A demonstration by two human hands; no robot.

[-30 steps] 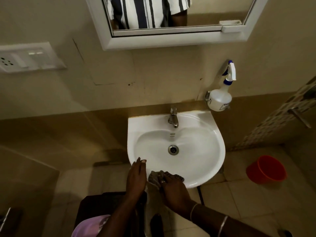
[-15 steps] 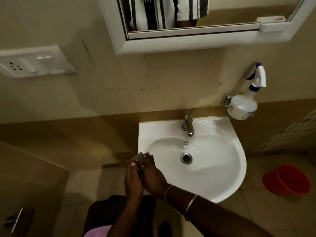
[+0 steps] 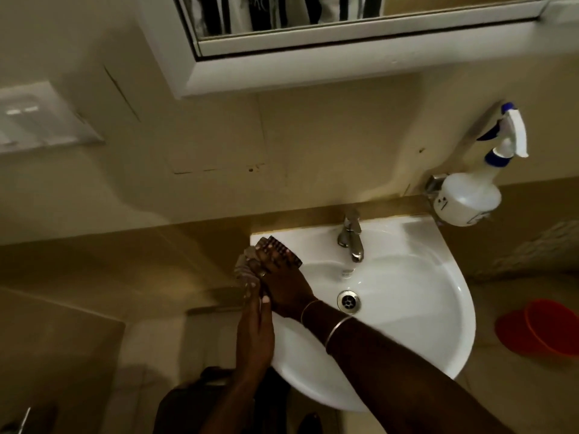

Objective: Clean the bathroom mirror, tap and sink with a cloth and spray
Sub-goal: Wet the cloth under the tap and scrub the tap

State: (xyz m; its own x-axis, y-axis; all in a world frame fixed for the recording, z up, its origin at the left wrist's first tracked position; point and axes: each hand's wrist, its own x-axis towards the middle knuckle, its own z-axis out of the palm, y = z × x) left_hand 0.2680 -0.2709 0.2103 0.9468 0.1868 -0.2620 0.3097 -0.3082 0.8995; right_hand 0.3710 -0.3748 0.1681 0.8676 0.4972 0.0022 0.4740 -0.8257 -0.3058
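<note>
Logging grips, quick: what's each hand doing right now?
Left hand: flat on the sink rim, holding nothing.
Right hand: pressing the cloth onto the rim.

Two thin metal bangles (image 3: 326, 321) on the right wrist, ring (image 3: 262, 273) on one finger, bare forearms

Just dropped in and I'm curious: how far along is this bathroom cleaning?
In hand: the right hand presses the cloth on the sink rim's back left corner, the left hand beside it. The spray bottle sits parked by the wall. Whether the tap or mirror are done can't be told.
</note>
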